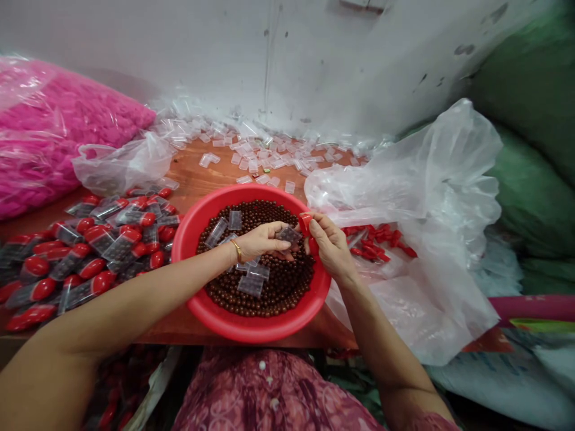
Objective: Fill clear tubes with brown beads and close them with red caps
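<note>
A red plastic basin holds many small round dark-brown balls. Several clear flat plastic cases lie on top of them. Over the basin's right half, my left hand is closed on a clear case with dark balls inside. My right hand, at the basin's right rim, pinches a glossy red plastic cap. Cap and case are very close together; whether they touch I cannot tell. Loose red caps lie on plastic just right of my right hand.
Left of the basin is a pile of filled cases with red caps. Behind it stands a clear bag of pink pieces. Clear cases are strewn along the wall. A crumpled clear bag covers the right side, near green sacks.
</note>
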{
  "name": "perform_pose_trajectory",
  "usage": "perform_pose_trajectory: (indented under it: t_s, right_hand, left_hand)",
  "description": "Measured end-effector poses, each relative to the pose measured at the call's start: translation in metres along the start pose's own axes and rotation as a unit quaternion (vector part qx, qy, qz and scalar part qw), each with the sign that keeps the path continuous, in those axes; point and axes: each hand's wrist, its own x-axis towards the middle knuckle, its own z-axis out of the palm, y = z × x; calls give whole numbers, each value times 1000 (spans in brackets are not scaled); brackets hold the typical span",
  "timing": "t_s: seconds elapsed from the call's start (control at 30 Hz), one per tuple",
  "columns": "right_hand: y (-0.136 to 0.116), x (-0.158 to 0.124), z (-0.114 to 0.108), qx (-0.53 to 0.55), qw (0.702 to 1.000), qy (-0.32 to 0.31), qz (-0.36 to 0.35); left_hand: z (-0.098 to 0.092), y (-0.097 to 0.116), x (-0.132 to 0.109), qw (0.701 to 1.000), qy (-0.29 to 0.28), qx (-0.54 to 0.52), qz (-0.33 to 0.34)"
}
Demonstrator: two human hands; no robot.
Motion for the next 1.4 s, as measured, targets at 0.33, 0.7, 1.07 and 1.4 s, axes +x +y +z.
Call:
perform_pose_trajectory:
  t_s: [0.33, 0.7, 1.07, 1.4]
  right_hand:
    - [2, 1, -1, -27, 997, 34, -64]
    - [7, -1, 3, -50, 998, -23, -38]
    - [6, -3, 3, -85, 996, -31, -15]
    - [15, -9, 3, -270, 951, -47, -141]
  left_hand:
    - [5, 7, -2, 998, -35, 47, -29]
    - [3, 8, -1, 998, -19, 57, -34]
    - [15, 9, -4, 984, 42, 175, 13]
    - [24, 9, -9, 915, 154, 364, 83]
